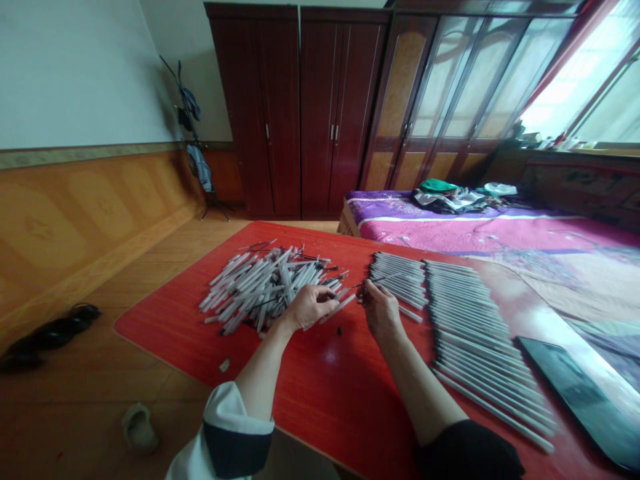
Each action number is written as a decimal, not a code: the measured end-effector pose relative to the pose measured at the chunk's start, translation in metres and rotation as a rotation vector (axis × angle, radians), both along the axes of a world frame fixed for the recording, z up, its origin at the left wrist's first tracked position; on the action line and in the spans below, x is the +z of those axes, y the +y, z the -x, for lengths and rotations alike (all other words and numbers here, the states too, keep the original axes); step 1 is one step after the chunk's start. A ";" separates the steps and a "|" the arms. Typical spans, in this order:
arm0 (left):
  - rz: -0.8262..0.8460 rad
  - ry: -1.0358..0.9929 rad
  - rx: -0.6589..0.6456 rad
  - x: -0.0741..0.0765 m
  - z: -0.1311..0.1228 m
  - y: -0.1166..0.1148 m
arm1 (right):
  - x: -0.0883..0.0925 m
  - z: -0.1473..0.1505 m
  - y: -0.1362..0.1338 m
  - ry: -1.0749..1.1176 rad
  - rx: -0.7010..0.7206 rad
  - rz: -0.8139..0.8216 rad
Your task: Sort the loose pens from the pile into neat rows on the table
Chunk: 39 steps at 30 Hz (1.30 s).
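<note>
My left hand is pinched closed at the right edge of a loose pile of pale, thin tubes. Something small and dark shows at its fingertips, but I cannot make out what it is. Just beyond those fingers lie a few tubes pointing right. My right hand pinches a thin dark rod, whose ends stick out on both sides. Beside this hand is a short row of tubes with dark ends. Farther right, a longer row of similar tubes lies side by side.
The red table also bears a dark phone-like slab at the right, a small black bit and a pale scrap. A bed stands behind at the right. A shoe lies on the floor.
</note>
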<state>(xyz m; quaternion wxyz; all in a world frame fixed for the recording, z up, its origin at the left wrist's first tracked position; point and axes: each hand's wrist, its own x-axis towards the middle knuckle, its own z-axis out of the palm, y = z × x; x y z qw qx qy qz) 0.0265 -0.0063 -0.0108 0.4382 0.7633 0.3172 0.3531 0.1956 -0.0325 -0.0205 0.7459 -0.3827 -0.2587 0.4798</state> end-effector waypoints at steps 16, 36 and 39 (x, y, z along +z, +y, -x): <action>-0.013 0.061 -0.023 -0.001 0.001 0.000 | -0.004 0.000 -0.001 -0.248 -0.006 0.008; 0.271 -0.513 0.115 0.008 0.010 0.009 | -0.015 -0.005 -0.003 -1.143 -0.249 0.178; 0.252 -0.555 0.163 0.005 0.010 0.013 | -0.004 0.003 -0.010 -1.377 -0.050 0.276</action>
